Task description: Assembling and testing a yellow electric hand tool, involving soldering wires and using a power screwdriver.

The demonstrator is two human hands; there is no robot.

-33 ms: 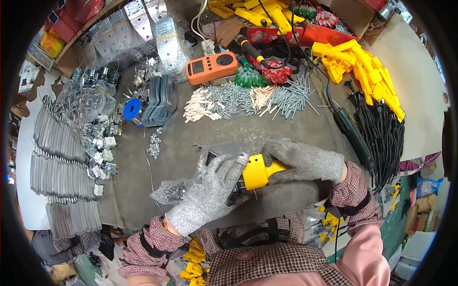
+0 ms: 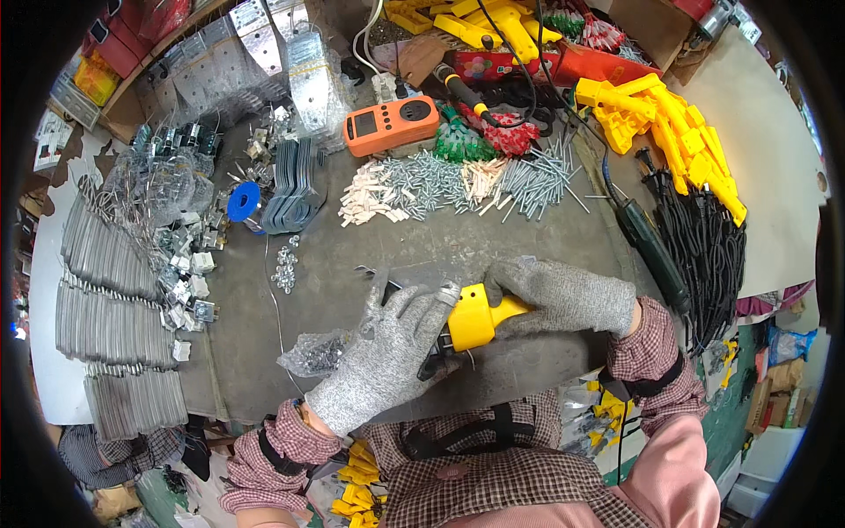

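Observation:
Both of my hands wear grey knit gloves and meet near the table's front edge. My right hand [image 2: 559,297] is closed around the narrow end of a yellow plastic handle housing [image 2: 473,319]. Over the dark part [image 2: 431,363] at the housing's wide end lies my left hand [image 2: 387,339], its fingers bent around it and mostly covering it. A thin bent metal end [image 2: 363,268] sticks out beyond the left fingers. Beside the left wrist sits a clear plastic bag [image 2: 314,354] of small dark pieces.
Ahead lie screws [image 2: 532,187], pale small pieces [image 2: 365,195] and an orange meter [image 2: 387,128]. Yellow housings [image 2: 682,132], black cords [image 2: 700,255] and a dark-handled corded tool [image 2: 656,255] are right. Grey bent tubes [image 2: 114,326], a blue spool [image 2: 245,202] and nuts [image 2: 285,268] are left.

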